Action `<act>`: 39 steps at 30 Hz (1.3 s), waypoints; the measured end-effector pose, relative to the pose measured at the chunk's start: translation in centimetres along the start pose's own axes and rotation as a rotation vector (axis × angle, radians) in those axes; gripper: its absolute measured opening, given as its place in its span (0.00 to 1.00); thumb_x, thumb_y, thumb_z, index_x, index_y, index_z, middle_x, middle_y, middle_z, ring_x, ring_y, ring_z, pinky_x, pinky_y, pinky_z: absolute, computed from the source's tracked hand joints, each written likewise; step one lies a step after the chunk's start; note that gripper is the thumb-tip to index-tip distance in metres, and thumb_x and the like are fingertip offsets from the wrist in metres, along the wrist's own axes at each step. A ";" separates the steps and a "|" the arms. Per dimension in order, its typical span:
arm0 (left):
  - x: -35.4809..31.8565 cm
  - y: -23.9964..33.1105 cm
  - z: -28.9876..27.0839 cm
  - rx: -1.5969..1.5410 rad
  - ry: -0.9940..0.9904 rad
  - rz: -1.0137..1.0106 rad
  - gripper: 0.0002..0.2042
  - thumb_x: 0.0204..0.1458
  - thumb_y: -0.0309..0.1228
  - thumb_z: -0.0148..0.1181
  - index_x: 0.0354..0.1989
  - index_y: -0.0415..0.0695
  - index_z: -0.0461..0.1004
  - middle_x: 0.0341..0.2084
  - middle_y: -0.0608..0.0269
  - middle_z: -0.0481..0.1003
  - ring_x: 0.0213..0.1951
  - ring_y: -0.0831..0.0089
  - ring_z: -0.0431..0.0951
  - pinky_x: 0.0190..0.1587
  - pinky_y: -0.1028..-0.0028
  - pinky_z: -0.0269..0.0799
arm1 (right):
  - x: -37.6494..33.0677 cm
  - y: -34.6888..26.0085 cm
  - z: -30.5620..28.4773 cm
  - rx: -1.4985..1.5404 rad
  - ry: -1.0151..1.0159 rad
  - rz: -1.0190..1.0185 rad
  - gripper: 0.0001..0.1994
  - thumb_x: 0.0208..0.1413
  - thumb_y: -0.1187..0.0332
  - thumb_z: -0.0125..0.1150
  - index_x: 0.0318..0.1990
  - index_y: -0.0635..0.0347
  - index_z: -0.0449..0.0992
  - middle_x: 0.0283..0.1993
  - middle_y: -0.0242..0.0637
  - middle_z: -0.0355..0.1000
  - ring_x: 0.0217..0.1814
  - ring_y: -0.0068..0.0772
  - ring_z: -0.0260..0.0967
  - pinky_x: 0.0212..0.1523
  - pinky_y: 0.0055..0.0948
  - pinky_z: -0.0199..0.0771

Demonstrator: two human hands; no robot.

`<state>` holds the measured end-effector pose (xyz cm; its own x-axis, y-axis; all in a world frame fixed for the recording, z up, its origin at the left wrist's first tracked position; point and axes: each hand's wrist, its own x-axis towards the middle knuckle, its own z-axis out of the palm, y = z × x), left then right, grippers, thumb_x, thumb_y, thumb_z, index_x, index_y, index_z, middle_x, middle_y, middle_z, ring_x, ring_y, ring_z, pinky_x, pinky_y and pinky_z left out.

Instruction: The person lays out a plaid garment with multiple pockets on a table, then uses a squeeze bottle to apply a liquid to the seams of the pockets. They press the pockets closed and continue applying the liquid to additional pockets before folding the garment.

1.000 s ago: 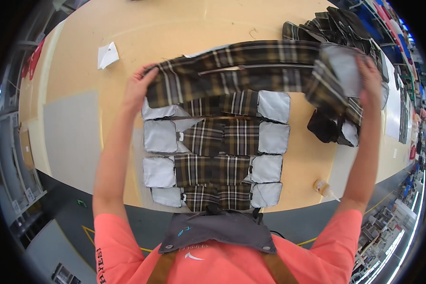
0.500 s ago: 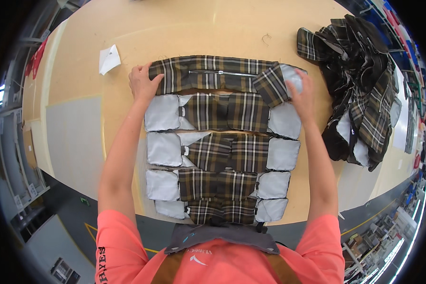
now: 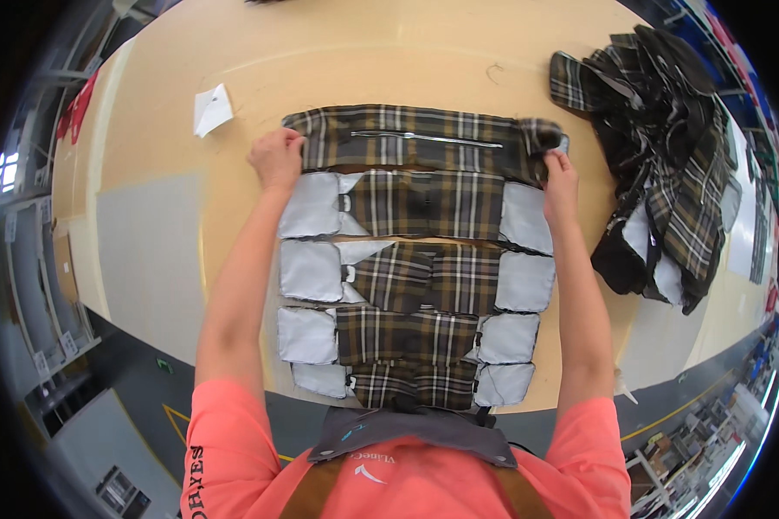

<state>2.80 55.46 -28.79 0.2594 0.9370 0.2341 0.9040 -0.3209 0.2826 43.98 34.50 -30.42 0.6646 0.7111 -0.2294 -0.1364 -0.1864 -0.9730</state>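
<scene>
The strip (image 3: 450, 158) is matt cloth, its zip (image 3: 441, 140) glossy, metal-looking. The pale tabs (image 3: 310, 265) are smooth, faintly shiny cloth; the pile (image 3: 685, 203), rumpled matt cloth; the slip (image 3: 213, 111), matt paper. The counter (image 3: 363, 56) looks smooth, lightly glossy.

Coral short-sleeved shirt (image 3: 415, 484), black sleeve lettering (image 3: 197, 483); grey apron bib (image 3: 415, 434), brown straps (image 3: 524, 493)

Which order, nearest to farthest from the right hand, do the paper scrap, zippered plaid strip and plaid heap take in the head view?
1. Zippered plaid strip: its right end touches the right hand.
2. Plaid heap: to that hand's right.
3. Paper scrap: far left, beyond the left hand.
</scene>
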 end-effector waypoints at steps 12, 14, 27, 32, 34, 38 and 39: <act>-2.3 14.4 3.4 -0.702 -0.089 0.136 0.11 0.48 0.25 0.61 0.41 0.43 0.72 0.38 0.53 0.75 0.45 0.57 0.75 0.48 0.66 0.69 | -1.6 1.2 12.2 -0.532 -0.147 -0.579 0.08 0.53 0.67 0.57 0.35 0.63 0.73 0.36 0.45 0.72 0.43 0.49 0.68 0.45 0.40 0.69; -3.1 14.5 4.4 -0.571 -0.106 0.301 0.16 0.46 0.25 0.62 0.46 0.45 0.72 0.50 0.51 0.70 0.55 0.55 0.68 0.56 0.65 0.65 | -2.4 0.8 12.7 -0.503 -0.297 -0.608 0.09 0.53 0.67 0.58 0.38 0.62 0.74 0.42 0.46 0.72 0.48 0.48 0.68 0.49 0.39 0.69; -10.7 15.8 -5.5 -0.607 -0.183 0.251 0.14 0.50 0.24 0.60 0.46 0.42 0.74 0.58 0.51 0.63 0.60 0.55 0.64 0.60 0.64 0.59 | -11.2 -16.5 -17.0 -1.471 0.637 -0.703 0.27 0.44 0.56 0.69 0.53 0.52 0.71 0.58 0.39 0.65 0.62 0.46 0.58 0.58 0.47 0.54; -15.9 14.1 -8.4 -0.617 -0.221 0.121 0.11 0.49 0.23 0.59 0.43 0.40 0.74 0.56 0.49 0.65 0.59 0.54 0.64 0.60 0.63 0.58 | -10.3 -16.8 -23.1 -1.101 0.761 -0.177 0.30 0.43 0.47 0.67 0.51 0.55 0.72 0.43 0.40 0.74 0.48 0.44 0.70 0.52 0.47 0.61; -17.7 14.0 -9.3 -0.625 -0.249 0.105 0.11 0.49 0.23 0.59 0.42 0.41 0.75 0.55 0.49 0.65 0.58 0.54 0.65 0.59 0.63 0.59 | -9.4 -15.2 -26.5 -1.008 0.700 -0.148 0.27 0.42 0.49 0.67 0.46 0.58 0.74 0.34 0.39 0.76 0.38 0.42 0.74 0.46 0.45 0.65; -20.5 12.7 -12.1 -0.600 -0.228 0.048 0.10 0.49 0.23 0.59 0.41 0.41 0.75 0.55 0.49 0.65 0.57 0.54 0.65 0.59 0.64 0.59 | -8.7 -16.8 -25.6 -1.105 0.765 -0.268 0.17 0.49 0.56 0.62 0.40 0.58 0.74 0.35 0.40 0.76 0.40 0.45 0.73 0.44 0.43 0.68; -21.1 12.3 -12.8 -0.597 -0.206 0.016 0.10 0.49 0.22 0.59 0.41 0.41 0.75 0.54 0.49 0.66 0.57 0.54 0.65 0.59 0.63 0.59 | -8.5 -17.3 -25.3 -1.125 0.802 -0.366 0.15 0.51 0.58 0.60 0.39 0.58 0.73 0.35 0.40 0.76 0.40 0.47 0.73 0.43 0.43 0.69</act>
<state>4.11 29.91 -18.34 0.3849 0.9199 0.0756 0.5697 -0.3012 0.7646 59.25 14.53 -10.93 0.8145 0.3378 0.4717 0.5237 -0.7780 -0.3471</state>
